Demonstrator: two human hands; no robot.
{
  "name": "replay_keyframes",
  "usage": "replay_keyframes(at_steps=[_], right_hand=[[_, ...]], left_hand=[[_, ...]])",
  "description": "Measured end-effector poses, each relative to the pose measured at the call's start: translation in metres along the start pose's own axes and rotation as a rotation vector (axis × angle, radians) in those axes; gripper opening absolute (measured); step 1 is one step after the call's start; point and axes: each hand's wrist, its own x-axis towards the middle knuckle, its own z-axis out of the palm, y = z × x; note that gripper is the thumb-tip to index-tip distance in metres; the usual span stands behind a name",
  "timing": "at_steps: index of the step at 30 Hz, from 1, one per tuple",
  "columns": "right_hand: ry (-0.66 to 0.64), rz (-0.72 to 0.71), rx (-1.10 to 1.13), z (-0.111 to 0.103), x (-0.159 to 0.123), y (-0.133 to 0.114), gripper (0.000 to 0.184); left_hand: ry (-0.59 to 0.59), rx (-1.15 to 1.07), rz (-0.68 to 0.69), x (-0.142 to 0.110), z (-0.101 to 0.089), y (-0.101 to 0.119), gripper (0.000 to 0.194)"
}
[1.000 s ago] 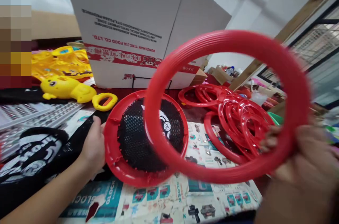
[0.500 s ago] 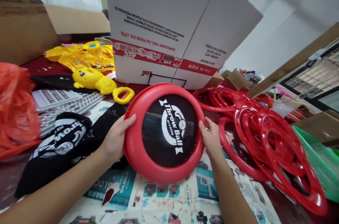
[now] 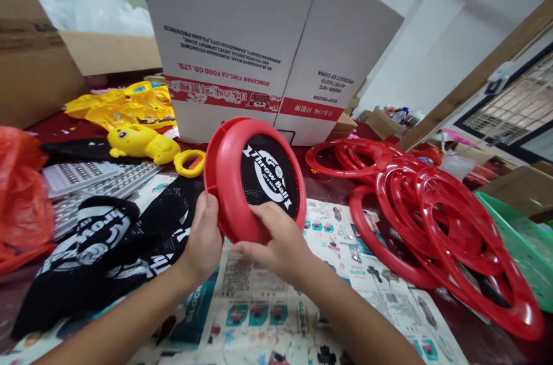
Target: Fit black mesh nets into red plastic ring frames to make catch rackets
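A red throw-ball disc (image 3: pixel 233 169) with a black mesh centre printed "Throw Ball" is held up on edge above the table, its face turned to the right. My left hand (image 3: pixel 203 241) grips its lower left rim. My right hand (image 3: pixel 276 241) is closed on the lower front rim, thumb across the mesh. A pile of black mesh pieces (image 3: pixel 103 244) with white print lies just left of my left hand. Several loose red rings (image 3: pixel 432 221) are heaped to the right.
A big white carton (image 3: pixel 259 37) stands behind the disc. Yellow toy parts (image 3: pixel 138 143) and a yellow ring (image 3: pixel 190 162) lie at the back left, beside blister sheets (image 3: pixel 82 175) and an orange bag (image 3: pixel 21 192). A green basket (image 3: pixel 518 238) sits far right. Printed paper (image 3: pixel 268 307) covers the table.
The red ring in my right hand was set onto the mesh piece. Both hands then tipped the joined disc from flat to on edge, and my right hand shifted to the lower rim.
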Motion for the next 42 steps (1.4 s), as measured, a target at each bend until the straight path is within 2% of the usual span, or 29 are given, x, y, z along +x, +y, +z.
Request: replay_keyframes(at_steps=[3,9,13,18,20,23,25,31,35,42], right_hand=[[0.024,-0.052,0.032,-0.012,0.0,0.01,0.049],[0.082,-0.277,-0.26,-0.028,0.0,0.019,0.047],[0.053,-0.34,-0.306,-0.038,0.001,0.025,0.049],[0.121,-0.329,-0.328,-0.058,-0.003,0.03,0.05],[0.094,-0.365,-0.331,-0.062,-0.007,0.03,0.052],[-0.023,-0.401,-0.3,-0.059,-0.018,0.03,0.057],[-0.055,-0.355,-0.241,-0.052,-0.026,0.03,0.056],[-0.027,-0.272,-0.138,-0.036,-0.04,0.035,0.052],[-0.037,-0.261,-0.127,-0.036,-0.041,0.035,0.051],[0.024,-0.255,-0.181,-0.038,-0.043,0.026,0.051]], left_hand=[[-0.072,-0.059,-0.037,0.0,-0.003,-0.006,0.043],[-0.277,-0.162,-0.115,-0.005,-0.005,0.001,0.051],[-0.29,-0.191,-0.107,0.001,-0.01,0.006,0.057],[-0.301,-0.222,-0.111,0.01,-0.016,0.007,0.057],[-0.326,-0.234,-0.122,0.009,-0.016,0.008,0.059],[-0.353,-0.243,-0.14,0.005,-0.015,0.01,0.065],[-0.356,-0.238,-0.15,0.002,-0.014,0.012,0.067],[-0.379,-0.188,-0.181,-0.003,-0.011,0.02,0.065],[-0.376,-0.202,-0.181,-0.003,-0.01,0.024,0.07],[-0.37,-0.208,-0.184,-0.004,-0.009,0.031,0.076]])
